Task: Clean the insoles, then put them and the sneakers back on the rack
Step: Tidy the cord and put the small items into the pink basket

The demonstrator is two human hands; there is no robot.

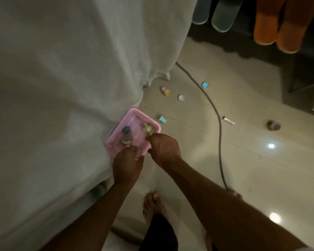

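Head view: glossy tiled floor (243,160), cable (218,116).

A pink basket (134,115) sits on the tiled floor (243,169) against a white cloth (62,69). Small cups (165,90) and lids (205,85) lie scattered near a dark cable (218,115); a tube (228,120) lies beyond it
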